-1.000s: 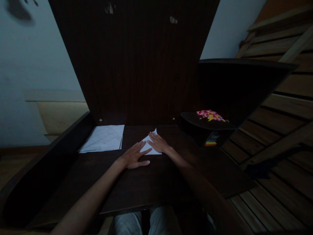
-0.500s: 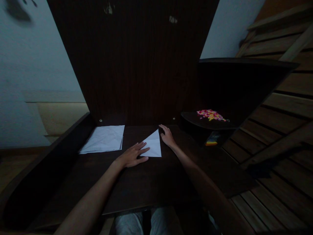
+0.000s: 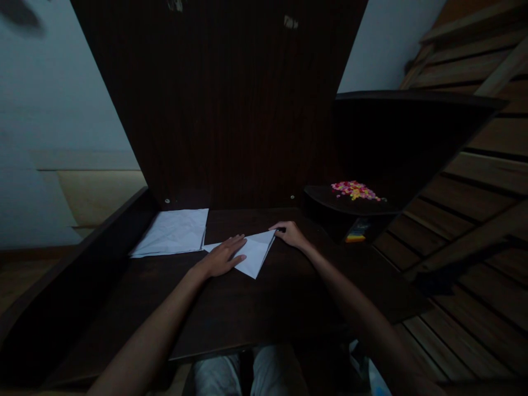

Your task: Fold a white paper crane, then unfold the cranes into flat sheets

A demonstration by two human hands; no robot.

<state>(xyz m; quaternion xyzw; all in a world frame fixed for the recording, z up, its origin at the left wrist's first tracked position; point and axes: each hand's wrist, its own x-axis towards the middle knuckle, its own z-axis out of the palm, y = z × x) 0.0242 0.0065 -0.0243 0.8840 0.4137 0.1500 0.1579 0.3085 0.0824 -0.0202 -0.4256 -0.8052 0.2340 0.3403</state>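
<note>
A white sheet of paper (image 3: 256,254), folded into a triangle, lies on the dark wooden desk (image 3: 256,313). Across its left part my left hand (image 3: 225,256) rests flat, fingers stretched out. My right hand (image 3: 289,234) pinches the paper's upper right corner between thumb and fingers. Along the right side the layers stand slightly apart. To the left, close to the folded paper's left tip, is a stack of white paper sheets (image 3: 171,232), touched by neither hand.
A low dark side panel (image 3: 78,275) borders the desk on the left, and a tall back panel (image 3: 231,110) rises behind. On a corner shelf (image 3: 322,199) at right lies a pile of small pink and yellow pieces (image 3: 355,190). Wooden slats (image 3: 487,181) stand further right.
The folded paper has turned clockwise, its right corner now lower and its bottom point nearer me. My right hand has gone from lying beside the tip to pinching the corner.
</note>
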